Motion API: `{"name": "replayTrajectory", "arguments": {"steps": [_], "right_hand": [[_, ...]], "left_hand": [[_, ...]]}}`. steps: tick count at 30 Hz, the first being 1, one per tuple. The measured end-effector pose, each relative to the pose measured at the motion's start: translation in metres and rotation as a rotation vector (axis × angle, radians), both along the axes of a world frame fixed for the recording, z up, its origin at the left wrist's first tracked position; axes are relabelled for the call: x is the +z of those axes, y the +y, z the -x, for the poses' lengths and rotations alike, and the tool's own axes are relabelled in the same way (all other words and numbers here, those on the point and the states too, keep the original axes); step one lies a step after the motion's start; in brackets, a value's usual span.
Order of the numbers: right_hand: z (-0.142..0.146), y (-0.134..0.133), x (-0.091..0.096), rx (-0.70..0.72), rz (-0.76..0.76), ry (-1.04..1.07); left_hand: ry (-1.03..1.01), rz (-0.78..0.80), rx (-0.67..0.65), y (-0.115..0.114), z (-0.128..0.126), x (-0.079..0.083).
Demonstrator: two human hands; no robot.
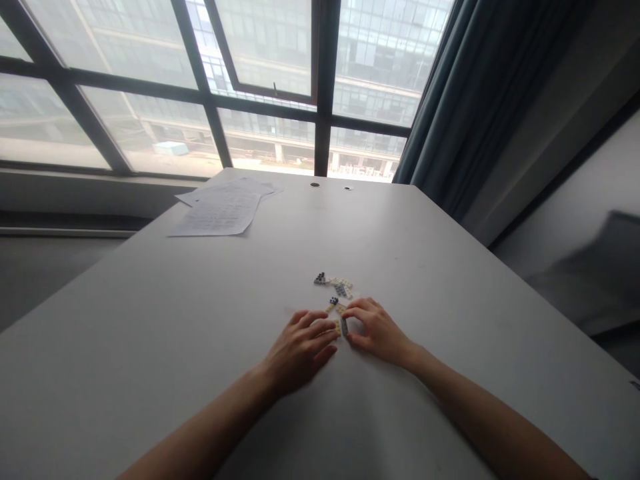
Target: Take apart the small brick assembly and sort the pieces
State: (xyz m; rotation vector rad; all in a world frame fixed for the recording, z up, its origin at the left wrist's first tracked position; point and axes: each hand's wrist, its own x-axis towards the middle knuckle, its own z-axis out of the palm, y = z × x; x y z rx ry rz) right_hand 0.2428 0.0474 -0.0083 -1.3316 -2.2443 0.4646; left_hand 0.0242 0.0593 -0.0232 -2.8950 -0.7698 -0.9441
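Small studded building bricks lie in the middle of the white table [210,327]. My right hand [377,330] curves around a grey building brick [344,327], its thumb at the near end and fingertips at the far end. My left hand [303,343] has its fingertips on a tan building brick [337,327] just left of the grey one; the fingers partly cover it. Whether the two bricks are joined, I cannot tell. Beyond my fingertips sits a dark blue brick [334,301], with more tan pieces close by, half hidden by my hands.
Farther out lie a dark grey cluster [320,279], white bricks [340,283] and a blue-grey brick [341,291]. Printed papers [220,212] rest at the far left of the table. Behind its far edge are windows [270,47] and a dark blue curtain [465,100].
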Motion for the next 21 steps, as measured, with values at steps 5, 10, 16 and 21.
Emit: {"name": "replayTrajectory", "arguments": {"steps": [5,10,16,21], "right_hand": [[0.0011,0.0031,-0.0027,-0.012,-0.001,-0.028],[0.0027,0.0034,-0.0041,-0.001,-0.002,-0.029],[0.0044,0.0029,-0.0035,-0.005,0.001,-0.014],[0.0040,0.0033,-0.0039,-0.009,-0.004,-0.005]], "left_hand": [[0.028,0.022,-0.001,-0.0002,-0.0003,0.0008],[0.041,0.060,-0.008,0.0002,0.0004,-0.0012],[0.038,0.073,-0.013,-0.0005,0.0004,-0.0003],[0.021,0.068,-0.014,0.0000,-0.0003,0.0003]]}}
